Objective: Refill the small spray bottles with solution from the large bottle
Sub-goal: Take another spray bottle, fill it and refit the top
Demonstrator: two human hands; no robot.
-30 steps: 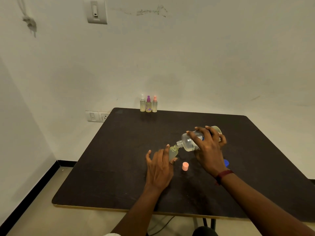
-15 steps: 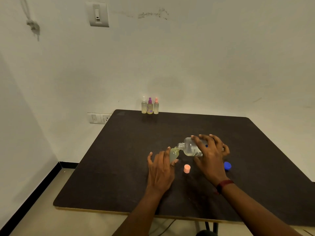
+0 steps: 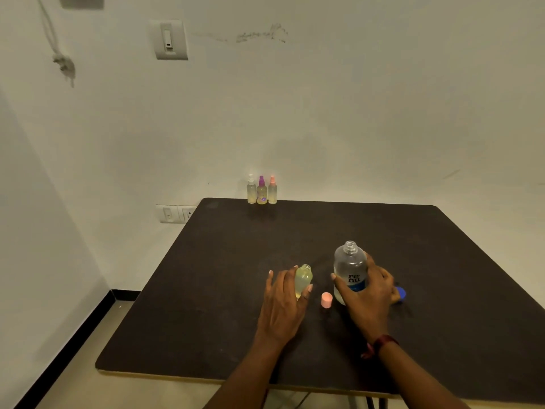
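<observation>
A pink cap [image 3: 326, 300] lies between your hands, three spray bottles [image 3: 262, 191] mid-frame behind. Your left hand [image 3: 283, 302] clasps the small bottle [image 3: 303, 279]; your right hand [image 3: 370, 296] grips the large bottle [image 3: 349, 268], now upright, no longer tipped.

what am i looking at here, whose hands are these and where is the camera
No machine here: a person works with two bare hands, which serve as the grip. All pictures come from a camera worn on the head, looking forward and down. The left hand holds a small open bottle of yellowish liquid; the right hand holds the large clear bottle upright, uncapped. On the dark table lie a pink cap and, partly behind the right hand, a blue cap. Three capped spray bottles stand at the far edge.
</observation>
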